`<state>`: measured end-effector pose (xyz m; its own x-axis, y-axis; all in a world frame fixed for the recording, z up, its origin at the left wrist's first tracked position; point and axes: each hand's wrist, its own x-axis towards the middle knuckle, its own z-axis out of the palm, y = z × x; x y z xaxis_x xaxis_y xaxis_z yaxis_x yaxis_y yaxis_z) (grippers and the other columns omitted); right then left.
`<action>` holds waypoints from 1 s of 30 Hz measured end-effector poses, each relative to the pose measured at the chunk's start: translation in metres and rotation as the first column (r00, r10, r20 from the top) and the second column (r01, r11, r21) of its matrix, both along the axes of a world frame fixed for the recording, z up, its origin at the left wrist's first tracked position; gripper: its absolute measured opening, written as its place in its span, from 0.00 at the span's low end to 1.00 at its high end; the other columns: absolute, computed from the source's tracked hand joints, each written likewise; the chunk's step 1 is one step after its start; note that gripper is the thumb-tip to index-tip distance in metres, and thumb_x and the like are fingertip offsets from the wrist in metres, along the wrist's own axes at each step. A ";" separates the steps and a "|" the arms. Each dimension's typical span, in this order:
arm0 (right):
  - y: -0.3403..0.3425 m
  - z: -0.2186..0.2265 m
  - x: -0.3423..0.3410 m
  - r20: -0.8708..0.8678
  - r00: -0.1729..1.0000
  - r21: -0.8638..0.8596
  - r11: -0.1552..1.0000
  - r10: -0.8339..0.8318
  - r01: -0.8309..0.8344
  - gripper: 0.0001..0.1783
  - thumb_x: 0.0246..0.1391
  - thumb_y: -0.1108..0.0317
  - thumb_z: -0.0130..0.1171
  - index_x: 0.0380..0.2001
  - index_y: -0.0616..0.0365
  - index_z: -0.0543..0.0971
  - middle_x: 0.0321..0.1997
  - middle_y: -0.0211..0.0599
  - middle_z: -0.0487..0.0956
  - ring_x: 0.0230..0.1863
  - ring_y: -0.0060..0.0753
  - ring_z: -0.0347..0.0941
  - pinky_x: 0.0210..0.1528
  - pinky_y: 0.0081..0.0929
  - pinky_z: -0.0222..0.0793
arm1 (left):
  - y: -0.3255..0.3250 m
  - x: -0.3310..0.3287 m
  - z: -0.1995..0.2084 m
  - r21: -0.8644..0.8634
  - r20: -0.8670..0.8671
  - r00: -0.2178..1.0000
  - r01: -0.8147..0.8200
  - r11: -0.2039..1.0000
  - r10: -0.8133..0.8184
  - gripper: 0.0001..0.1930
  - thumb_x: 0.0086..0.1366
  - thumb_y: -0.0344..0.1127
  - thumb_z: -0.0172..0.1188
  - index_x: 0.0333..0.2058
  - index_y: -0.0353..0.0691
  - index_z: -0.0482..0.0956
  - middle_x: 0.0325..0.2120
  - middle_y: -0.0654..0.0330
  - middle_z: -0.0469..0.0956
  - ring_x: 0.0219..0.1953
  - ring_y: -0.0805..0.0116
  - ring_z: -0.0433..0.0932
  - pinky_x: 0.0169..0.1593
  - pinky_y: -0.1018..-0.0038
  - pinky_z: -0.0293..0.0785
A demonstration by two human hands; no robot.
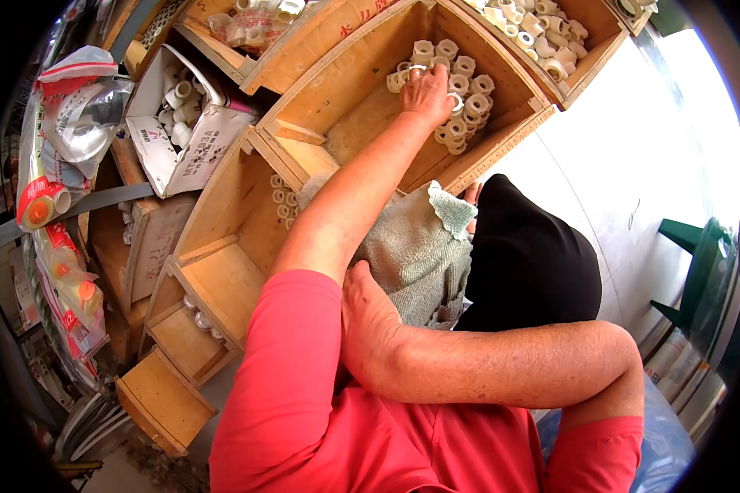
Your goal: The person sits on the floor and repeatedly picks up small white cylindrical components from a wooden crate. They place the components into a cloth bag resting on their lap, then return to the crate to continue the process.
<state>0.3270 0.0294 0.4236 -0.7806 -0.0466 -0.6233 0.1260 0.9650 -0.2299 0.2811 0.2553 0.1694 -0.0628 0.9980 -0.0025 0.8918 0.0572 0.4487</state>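
Note:
My left hand (427,92) reaches into a large wooden box (370,103), its fingers curled down over the white pipe fittings (474,105) heaped at the far right. The fingers look closed on one fitting, though their tips are partly hidden. These fittings have hexagonal collars and round openings. My right arm crosses in front of my body, and my right hand (364,311) rests against a grey-green cloth (415,255), below the left forearm. Its fingers are mostly out of sight, so whether they grip the cloth is unclear. The cloth lies beside my black-clad knee (534,255).
A lower wooden box (226,267) holds more white fittings. Beyond stand a carton (160,148) of white elbows and another wooden box (596,53) of fittings. Plastic-bagged parts (74,123) hang at left. A green stool (699,255) stands at right on the pale floor.

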 end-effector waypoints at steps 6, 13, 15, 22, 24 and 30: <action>0.003 0.002 0.000 0.001 1.000 -0.013 1.000 0.010 -0.010 0.30 0.55 0.57 0.47 0.59 0.62 0.67 0.64 0.47 0.64 0.64 0.49 0.57 0.64 0.51 0.46 | -0.007 -0.006 -0.003 0.122 0.025 0.996 0.086 0.989 -0.090 0.18 0.48 0.41 0.68 0.36 0.45 0.71 0.40 0.59 0.70 0.48 0.56 0.69 0.45 0.62 0.72; -0.003 -0.003 -0.002 0.002 1.000 0.028 1.000 -0.010 0.010 0.30 0.54 0.56 0.47 0.58 0.61 0.68 0.63 0.47 0.66 0.63 0.50 0.58 0.63 0.51 0.48 | -0.015 -0.011 -0.002 0.362 -0.121 0.991 0.095 0.927 -0.054 0.20 0.44 0.46 0.71 0.34 0.48 0.75 0.39 0.61 0.68 0.45 0.58 0.67 0.45 0.63 0.70; -0.004 -0.003 -0.003 0.011 1.000 0.036 0.999 -0.006 0.005 0.30 0.54 0.56 0.47 0.58 0.61 0.68 0.62 0.47 0.66 0.63 0.50 0.59 0.63 0.51 0.48 | -0.018 -0.013 0.001 0.332 -0.135 0.991 0.060 0.941 -0.016 0.20 0.43 0.48 0.71 0.33 0.49 0.75 0.40 0.61 0.68 0.45 0.58 0.67 0.45 0.63 0.70; -0.002 0.000 -0.003 0.008 1.000 0.012 1.000 0.011 -0.011 0.30 0.54 0.56 0.47 0.58 0.61 0.68 0.62 0.47 0.66 0.63 0.50 0.59 0.63 0.52 0.48 | -0.019 -0.010 -0.003 0.073 -0.043 0.999 -0.015 0.997 0.018 0.16 0.49 0.50 0.65 0.34 0.49 0.79 0.43 0.57 0.68 0.47 0.55 0.71 0.48 0.61 0.69; -0.001 -0.001 -0.003 0.002 1.000 0.003 1.000 0.001 -0.001 0.30 0.54 0.56 0.47 0.58 0.61 0.68 0.63 0.47 0.66 0.63 0.51 0.59 0.63 0.52 0.48 | -0.017 -0.005 0.004 0.011 -0.033 0.999 -0.023 1.000 0.024 0.15 0.51 0.47 0.63 0.35 0.46 0.81 0.44 0.55 0.68 0.48 0.55 0.72 0.49 0.61 0.69; 0.002 0.001 -0.001 0.001 1.000 -0.015 1.000 0.008 -0.008 0.31 0.54 0.57 0.47 0.59 0.63 0.67 0.63 0.48 0.65 0.64 0.51 0.58 0.63 0.53 0.48 | -0.001 0.003 0.009 -0.127 -0.116 0.993 0.015 0.992 -0.030 0.14 0.51 0.42 0.61 0.31 0.39 0.82 0.46 0.48 0.66 0.43 0.53 0.76 0.47 0.60 0.74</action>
